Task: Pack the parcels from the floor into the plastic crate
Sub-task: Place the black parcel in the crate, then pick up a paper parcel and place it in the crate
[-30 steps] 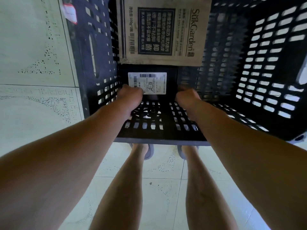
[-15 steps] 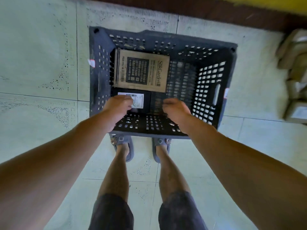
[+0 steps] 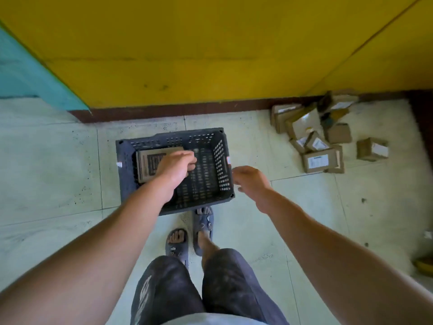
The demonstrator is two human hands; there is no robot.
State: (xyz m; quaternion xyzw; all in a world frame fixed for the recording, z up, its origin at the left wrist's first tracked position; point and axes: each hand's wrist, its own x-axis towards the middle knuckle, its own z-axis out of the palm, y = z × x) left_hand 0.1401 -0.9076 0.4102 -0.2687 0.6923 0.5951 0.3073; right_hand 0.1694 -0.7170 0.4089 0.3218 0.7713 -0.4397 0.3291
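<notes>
the crate sits on the floor just ahead of my feet, the wall behind it. one box lies in its left part. my left hand hangs over its middle, my right hand just off its right side. loose parcels lie on the floor well to the right, by the wall.

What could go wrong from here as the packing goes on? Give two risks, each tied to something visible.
The crate sits right at the toes of one sandal, so turning towards the parcels may cause a trip. The parcels lie in a loose heap, so pulling one might topple others.
</notes>
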